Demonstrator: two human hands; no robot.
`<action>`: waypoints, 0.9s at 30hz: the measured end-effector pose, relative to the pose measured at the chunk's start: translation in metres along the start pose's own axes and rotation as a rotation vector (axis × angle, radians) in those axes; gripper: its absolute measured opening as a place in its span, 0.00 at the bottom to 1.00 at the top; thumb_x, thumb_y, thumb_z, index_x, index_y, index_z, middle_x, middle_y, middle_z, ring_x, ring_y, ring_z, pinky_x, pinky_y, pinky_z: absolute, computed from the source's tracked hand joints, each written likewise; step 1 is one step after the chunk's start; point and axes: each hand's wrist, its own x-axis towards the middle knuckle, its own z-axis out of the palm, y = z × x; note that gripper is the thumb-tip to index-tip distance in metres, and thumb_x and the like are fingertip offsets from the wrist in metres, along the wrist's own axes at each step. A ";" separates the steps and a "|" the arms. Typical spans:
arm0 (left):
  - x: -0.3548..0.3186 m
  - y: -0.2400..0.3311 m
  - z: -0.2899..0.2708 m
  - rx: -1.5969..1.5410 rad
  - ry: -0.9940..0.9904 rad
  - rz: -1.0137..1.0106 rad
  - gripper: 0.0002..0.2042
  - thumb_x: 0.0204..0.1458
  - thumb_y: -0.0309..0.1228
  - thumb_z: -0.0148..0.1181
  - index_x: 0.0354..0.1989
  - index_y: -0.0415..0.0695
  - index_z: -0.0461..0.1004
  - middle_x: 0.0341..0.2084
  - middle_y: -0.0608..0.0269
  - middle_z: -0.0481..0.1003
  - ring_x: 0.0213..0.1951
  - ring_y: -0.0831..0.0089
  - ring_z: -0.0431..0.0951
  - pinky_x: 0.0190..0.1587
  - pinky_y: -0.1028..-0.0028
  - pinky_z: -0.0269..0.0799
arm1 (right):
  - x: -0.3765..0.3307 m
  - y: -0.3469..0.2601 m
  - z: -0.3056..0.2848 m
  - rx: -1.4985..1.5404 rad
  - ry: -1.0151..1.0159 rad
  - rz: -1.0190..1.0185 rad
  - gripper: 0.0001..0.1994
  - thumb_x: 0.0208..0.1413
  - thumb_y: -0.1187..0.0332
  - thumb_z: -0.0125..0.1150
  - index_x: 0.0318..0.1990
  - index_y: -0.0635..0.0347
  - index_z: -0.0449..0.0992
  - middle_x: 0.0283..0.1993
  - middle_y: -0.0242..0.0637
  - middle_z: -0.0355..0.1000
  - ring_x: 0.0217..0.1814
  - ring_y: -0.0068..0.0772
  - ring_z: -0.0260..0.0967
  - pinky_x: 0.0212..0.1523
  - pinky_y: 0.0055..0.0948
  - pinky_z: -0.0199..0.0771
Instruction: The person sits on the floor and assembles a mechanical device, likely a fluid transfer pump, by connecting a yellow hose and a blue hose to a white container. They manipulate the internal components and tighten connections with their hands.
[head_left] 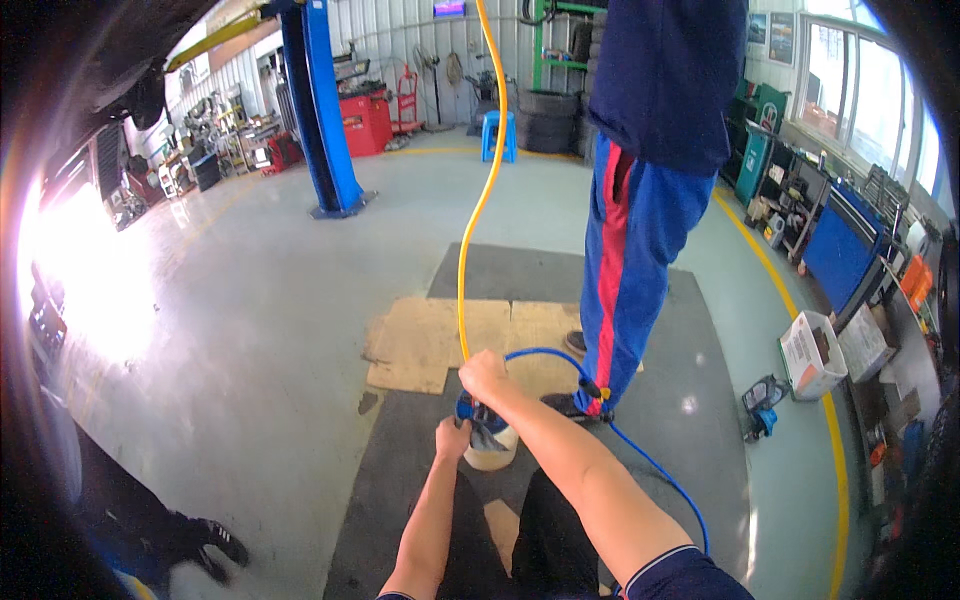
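Note:
A whitish, rounded container (491, 458) with a blue and dark top stands on the dark mat between my knees. My left hand (453, 438) is closed on the blue part at its left side. Just above the container, my right hand (484, 373) is closed where a yellow hose (467, 240) comes down from overhead. The hose's lower end is hidden by that fist. From beside the right hand a blue hose (660, 470) curves to the right, past a black and yellow fitting (596, 392). My fingers hide most of what they grip.
A person in blue trousers (640, 270) stands close ahead, beside flattened cardboard (420, 335). Another person's shoe (225, 543) shows at left. A blue lift post (318, 110) rises behind. At right are a white box (812, 355), a small blue-and-black device (763, 420) and a blue cabinet (843, 245).

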 end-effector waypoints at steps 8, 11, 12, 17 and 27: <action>-0.001 0.006 -0.001 0.078 0.094 0.064 0.22 0.56 0.44 0.64 0.41 0.31 0.81 0.41 0.31 0.82 0.49 0.36 0.82 0.52 0.48 0.78 | -0.011 -0.001 -0.028 0.039 0.016 -0.014 0.07 0.42 0.66 0.76 0.32 0.49 0.91 0.34 0.37 0.86 0.41 0.42 0.86 0.36 0.41 0.85; -0.006 0.003 -0.006 0.078 0.027 0.023 0.24 0.56 0.46 0.64 0.42 0.30 0.81 0.42 0.31 0.82 0.49 0.36 0.82 0.53 0.49 0.78 | -0.015 -0.008 -0.026 0.026 -0.027 0.021 0.06 0.43 0.67 0.75 0.32 0.49 0.91 0.35 0.37 0.86 0.41 0.41 0.86 0.36 0.41 0.85; -0.006 0.005 -0.007 0.070 0.009 0.018 0.24 0.56 0.46 0.65 0.42 0.30 0.81 0.42 0.31 0.82 0.49 0.37 0.82 0.53 0.49 0.78 | -0.017 -0.007 -0.020 0.016 0.006 0.021 0.06 0.43 0.66 0.75 0.32 0.48 0.91 0.35 0.36 0.86 0.41 0.41 0.86 0.36 0.41 0.85; -0.006 -0.005 -0.017 0.116 0.038 0.077 0.25 0.55 0.50 0.65 0.40 0.33 0.83 0.40 0.34 0.83 0.49 0.39 0.83 0.53 0.51 0.78 | -0.017 -0.009 -0.030 -0.036 -0.065 -0.053 0.12 0.58 0.66 0.62 0.43 0.45 0.91 0.43 0.30 0.87 0.47 0.38 0.86 0.41 0.40 0.86; -0.010 -0.002 -0.018 0.074 -0.052 0.061 0.28 0.61 0.55 0.62 0.41 0.34 0.84 0.39 0.35 0.83 0.49 0.40 0.83 0.52 0.51 0.78 | -0.013 -0.010 -0.032 -0.073 -0.181 -0.010 0.14 0.61 0.67 0.60 0.47 0.44 0.91 0.47 0.27 0.87 0.51 0.36 0.85 0.43 0.39 0.86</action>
